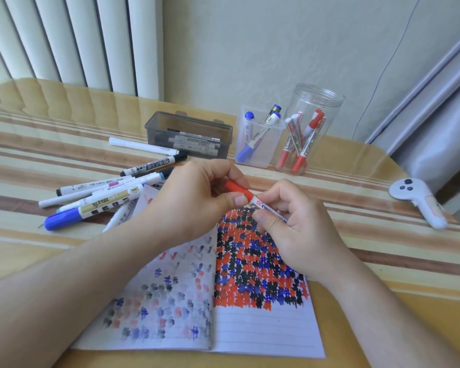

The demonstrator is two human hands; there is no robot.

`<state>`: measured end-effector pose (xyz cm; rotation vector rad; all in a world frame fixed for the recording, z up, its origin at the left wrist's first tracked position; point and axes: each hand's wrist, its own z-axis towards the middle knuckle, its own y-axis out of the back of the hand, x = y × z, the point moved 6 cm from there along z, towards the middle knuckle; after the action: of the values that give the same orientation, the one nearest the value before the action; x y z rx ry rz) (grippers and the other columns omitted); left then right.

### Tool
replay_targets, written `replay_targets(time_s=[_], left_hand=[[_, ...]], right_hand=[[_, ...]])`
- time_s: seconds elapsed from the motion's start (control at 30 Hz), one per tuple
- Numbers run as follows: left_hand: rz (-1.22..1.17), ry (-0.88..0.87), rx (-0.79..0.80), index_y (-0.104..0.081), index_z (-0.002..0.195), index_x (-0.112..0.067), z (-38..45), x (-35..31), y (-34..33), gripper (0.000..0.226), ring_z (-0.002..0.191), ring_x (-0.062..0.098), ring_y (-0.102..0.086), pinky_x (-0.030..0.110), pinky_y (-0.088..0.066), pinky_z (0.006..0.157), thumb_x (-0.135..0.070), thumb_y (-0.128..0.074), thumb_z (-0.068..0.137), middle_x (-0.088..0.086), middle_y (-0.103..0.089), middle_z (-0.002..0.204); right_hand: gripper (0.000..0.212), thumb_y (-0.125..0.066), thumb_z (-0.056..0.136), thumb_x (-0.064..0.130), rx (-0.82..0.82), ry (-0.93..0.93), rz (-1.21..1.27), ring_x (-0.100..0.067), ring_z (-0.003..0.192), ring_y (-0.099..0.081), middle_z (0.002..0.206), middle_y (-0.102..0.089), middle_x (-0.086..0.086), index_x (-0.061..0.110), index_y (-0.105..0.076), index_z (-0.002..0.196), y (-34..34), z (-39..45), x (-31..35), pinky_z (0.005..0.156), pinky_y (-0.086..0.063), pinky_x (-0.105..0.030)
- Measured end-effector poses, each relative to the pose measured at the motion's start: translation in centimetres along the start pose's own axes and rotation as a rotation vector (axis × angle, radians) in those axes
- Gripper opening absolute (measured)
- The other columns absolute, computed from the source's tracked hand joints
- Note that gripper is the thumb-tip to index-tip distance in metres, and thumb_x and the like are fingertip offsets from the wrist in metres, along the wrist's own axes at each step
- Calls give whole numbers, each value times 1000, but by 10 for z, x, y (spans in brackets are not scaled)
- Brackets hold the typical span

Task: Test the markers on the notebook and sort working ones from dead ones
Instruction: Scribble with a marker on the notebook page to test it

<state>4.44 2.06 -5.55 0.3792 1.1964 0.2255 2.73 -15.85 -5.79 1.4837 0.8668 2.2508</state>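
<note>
Both my hands hold one red marker (246, 195) above the open notebook (263, 328). My left hand (197, 197) pinches its red cap end; my right hand (290, 221) grips the white barrel. The cap sits on the marker. The notebook's right page is thick with red, blue and black test marks; the left page shows fainter ones. A loose pile of markers (98, 197) lies on the table to the left. A square clear cup (258, 139) holds blue markers, and a round clear jar (308, 131) holds red ones.
A grey lidded box (189, 134) with markers inside stands behind the pile, with a white pen (141, 146) beside it. A white controller (420, 200) lies at the right table edge. The striped table is glass-topped; a wall and radiator are behind.
</note>
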Motion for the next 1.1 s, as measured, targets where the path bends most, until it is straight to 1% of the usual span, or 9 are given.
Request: replay_targets(time_s=[0.17,0.27,0.37,0.5,0.63,0.83,0.97,1.03,1.1], left_hand=[[89,15,160,-76,91,-31,-4,8,-13,14,76,1,-72,29,-60,76,-30,-86,81,-15,-77,82],[254,-46,159,-69,115,-39,-11,9,-17,31,82,-4,-68,19,-54,74,-43,-79,86,-22,-74,85],[219,-60,133,-37,139,-51,-12,9,-15,58,90,-6,-64,14,-51,78,-43,-72,92,-25,-71,93],[230,-64,209,-39,134,-51,-11,13,-19,48,90,-4,-63,20,-53,81,-39,-66,96,-21,-69,94],[290,-120,300,-53,127,-42,-14,10,-24,32,85,-4,-63,24,-54,82,-38,-63,97,-21,-69,93],[350,-197,332,-65,121,-34,-15,9,-25,24,87,3,-60,23,-50,80,-36,-61,97,-14,-70,97],[358,-223,317,-66,120,-32,-14,12,-26,24,88,6,-59,23,-46,77,-36,-61,97,-12,-69,98],[348,-228,324,-67,117,-32,-14,13,-27,22,88,7,-59,24,-47,77,-36,-61,96,-11,-70,97],[346,-236,329,-68,114,-32,-15,12,-27,21,89,8,-60,27,-51,80,-35,-61,95,-10,-71,97]], right_hand=[[13,-73,95,28,162,-112,21,-13,76,-71,81,-75,5,33,-61,91,1,0,-18,77,-58,-47],[12,-75,91,25,197,-165,40,-14,69,-67,80,-73,2,30,-64,88,11,-3,-32,66,-54,-38],[22,-64,89,2,-138,-277,434,-18,53,-45,73,-59,-10,23,-67,89,44,4,-46,49,-34,-27],[44,-47,89,-18,-520,-348,634,-20,56,-49,77,-65,-12,19,-66,103,98,39,-35,51,-38,-30],[36,-61,93,-9,-533,-392,537,-13,54,-54,83,-69,-10,15,-68,120,131,95,-12,50,-45,-20],[63,-74,86,-6,-522,-468,509,-20,77,-60,114,-62,-22,8,-51,143,159,127,-12,55,-53,-17],[63,-69,86,-12,-624,-391,592,-26,94,-68,127,-61,-25,10,-50,142,159,129,-10,73,-59,-21],[58,-69,83,-14,-770,-284,561,-27,99,-68,120,-65,-18,13,-54,133,157,120,-4,83,-58,-25],[50,-70,82,-12,-831,-190,412,-21,85,-68,98,-65,-6,18,-56,120,141,107,8,79,-55,-31]])
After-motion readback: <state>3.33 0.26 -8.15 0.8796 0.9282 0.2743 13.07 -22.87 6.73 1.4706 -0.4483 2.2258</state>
